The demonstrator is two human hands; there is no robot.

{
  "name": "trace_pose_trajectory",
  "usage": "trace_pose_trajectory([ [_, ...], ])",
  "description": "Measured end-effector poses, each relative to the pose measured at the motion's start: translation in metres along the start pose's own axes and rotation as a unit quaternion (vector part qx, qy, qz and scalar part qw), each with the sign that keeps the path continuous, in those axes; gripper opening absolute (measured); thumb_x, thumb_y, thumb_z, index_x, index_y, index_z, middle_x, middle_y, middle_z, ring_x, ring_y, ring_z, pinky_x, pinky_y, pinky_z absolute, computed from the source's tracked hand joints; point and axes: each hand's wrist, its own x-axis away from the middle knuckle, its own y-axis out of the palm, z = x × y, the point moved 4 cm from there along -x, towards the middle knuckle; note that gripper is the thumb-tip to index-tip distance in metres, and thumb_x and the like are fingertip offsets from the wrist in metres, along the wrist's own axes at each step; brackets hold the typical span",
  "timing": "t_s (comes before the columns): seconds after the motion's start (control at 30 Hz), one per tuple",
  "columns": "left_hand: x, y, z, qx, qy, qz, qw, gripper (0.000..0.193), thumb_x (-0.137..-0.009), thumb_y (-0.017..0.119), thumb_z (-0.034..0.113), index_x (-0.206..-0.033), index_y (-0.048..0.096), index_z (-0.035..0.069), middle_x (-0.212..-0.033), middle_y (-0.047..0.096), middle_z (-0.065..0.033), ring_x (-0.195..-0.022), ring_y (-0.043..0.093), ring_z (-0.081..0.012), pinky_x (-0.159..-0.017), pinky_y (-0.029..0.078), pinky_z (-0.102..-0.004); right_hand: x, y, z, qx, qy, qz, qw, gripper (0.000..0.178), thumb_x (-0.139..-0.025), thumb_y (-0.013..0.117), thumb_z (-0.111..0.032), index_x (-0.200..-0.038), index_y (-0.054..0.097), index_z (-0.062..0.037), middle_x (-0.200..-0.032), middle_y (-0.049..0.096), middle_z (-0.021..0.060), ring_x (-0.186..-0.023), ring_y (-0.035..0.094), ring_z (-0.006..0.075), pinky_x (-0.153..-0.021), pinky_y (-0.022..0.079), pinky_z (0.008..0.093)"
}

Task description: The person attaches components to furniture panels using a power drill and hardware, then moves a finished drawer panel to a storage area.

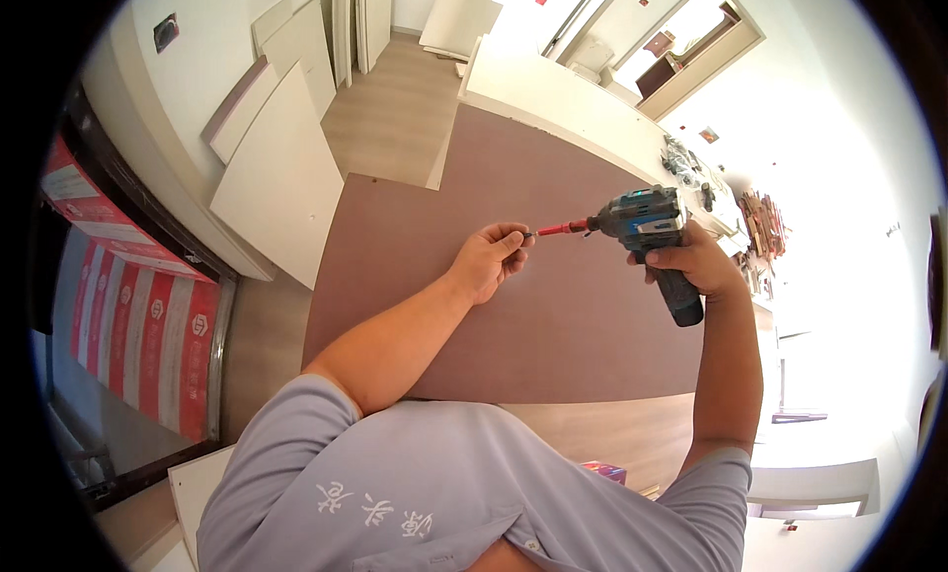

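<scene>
Head view: from where I stand, red-and-white striped sheeting (148, 345) covers the far left, and next to it pale panels (281, 182) lean against the wall. Then comes the large brown board (395, 256), lying flat in front of the person, with both forearms reaching over it. Above its middle, the left hand (488, 264) has thumb and forefinger pinched on a small dark piece (528, 235), too small for me to identify, at the tip of a red bit holder (563, 227). That holder points leftward from the nose of a dark power driver (640, 215), whose handle the right hand (703, 261) grips with curled fingers, over the board's right part. Farther right, reddish wooden strips (762, 227) lie heaped near the white wall.
</scene>
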Motion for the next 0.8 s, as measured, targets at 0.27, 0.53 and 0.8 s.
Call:
trace_pose_trajectory([
  [0.27,-0.004,0.006,-0.006,-0.017,-0.040,-0.032,0.999,0.034,-0.105,0.059,0.040,-0.107,0.069,0.008,-0.095,0.070,-0.0028,-0.073,0.063,-0.0104,-0.064,0.053,-0.0256,-0.015,0.012,0.008,-0.022,-0.006,-0.033,0.999,0.040,-0.083,0.074,-0.002,-0.122,0.066,0.0045,-0.102,0.073,0.0171,-0.086,0.072,0.0241,-0.069,0.061,0.0372],
  [0.53,0.005,0.023,-0.006,0.079,-0.005,0.023,0.997,0.069,-0.105,0.038,0.068,-0.110,0.065,0.005,-0.087,0.065,-0.0031,-0.068,0.059,-0.0120,-0.061,0.050,-0.0274,-0.056,0.036,-0.016,0.000,-0.021,-0.055,0.998,0.042,-0.086,0.073,-0.002,-0.126,0.062,0.0029,-0.101,0.073,0.0154,-0.079,0.070,0.0217,-0.069,0.060,0.0335],
  [0.8,-0.011,0.013,-0.037,-0.170,0.031,-0.077,0.982,0.039,-0.109,0.053,0.044,-0.104,0.063,0.006,-0.085,0.061,-0.0023,-0.071,0.057,-0.0102,-0.063,0.049,-0.0256,-0.162,0.152,-0.059,0.064,-0.024,-0.129,0.989,0.033,-0.087,0.073,-0.011,-0.115,0.068,0.0036,-0.098,0.076,0.0130,-0.073,0.069,0.0200,-0.069,0.058,0.0337],
])
